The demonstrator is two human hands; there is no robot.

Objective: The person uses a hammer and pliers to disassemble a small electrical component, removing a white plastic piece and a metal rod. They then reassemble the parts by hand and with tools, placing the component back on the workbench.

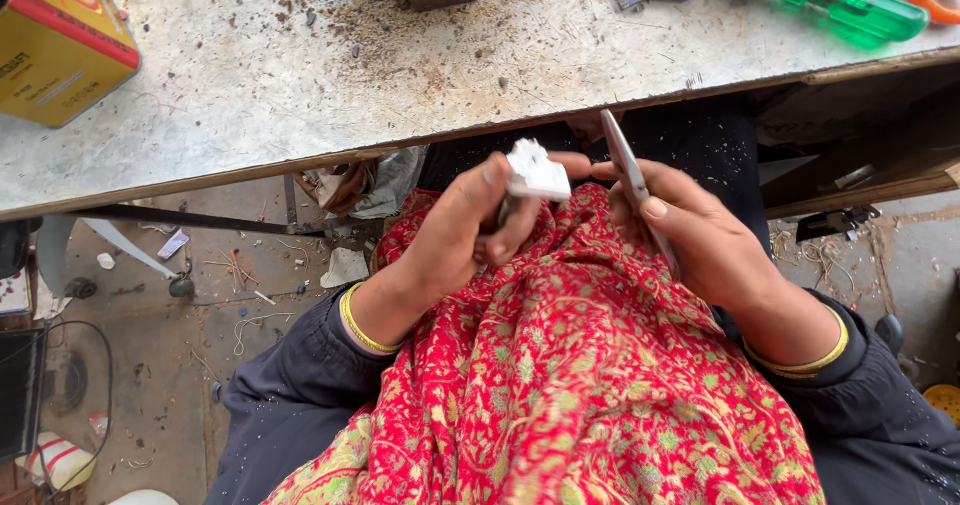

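- Hands low, below counter [300,85] edge, over lap draped in red patterned shawl [570,365].
- Left hand [455,240]: grip clamped on small white block [537,173], thumb and fingers pinching it from below; block sits just above shawl, near counter edge.
- Right hand [700,240]: grip closed around thin metal blade [625,160], thumb pressed along it, tip pointing up toward counter underside.
- Blade tip and block close together, not clearly touching; left fingertips lie just beside the blade's line.
- Risk: a slip of the blade off the block would likely run it into the left thumb or fingers. Cause: small piece, pinch hold, no rest under it.
- Risk: block could pop free and drop into shawl folds or onto littered floor [200,305], hard to find there.
- Risk: blade could snag or cut shawl, which lies right under the work.
- Risk: tip may knock the counter edge overhead if raised.
- Green-handled screwdriver [855,10] and yellow tin [60,40] lie on counter, well apart from hands.
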